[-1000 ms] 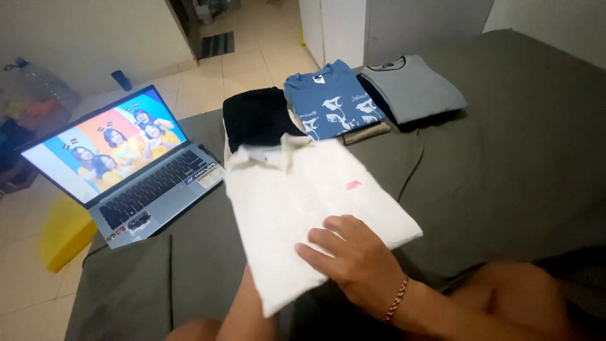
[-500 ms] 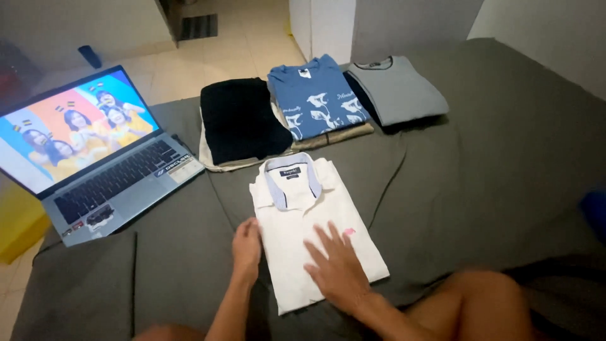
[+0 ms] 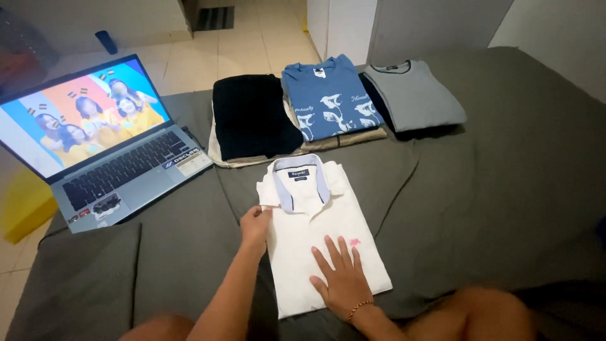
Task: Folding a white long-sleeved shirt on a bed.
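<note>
The folded white collared cotton shirt lies on the grey bed cover, just in front of the folded black garment. The right hand presses it flat, fingers spread; the left hand pinches its left edge. Half a second ago the left hand was lower on that edge.

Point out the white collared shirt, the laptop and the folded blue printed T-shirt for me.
white collared shirt (image 3: 315, 227), head view, on the bare front panel below the collar.
laptop (image 3: 129, 169), head view, on the keyboard.
blue printed T-shirt (image 3: 331, 95), head view, on the chest above the white print.
</note>
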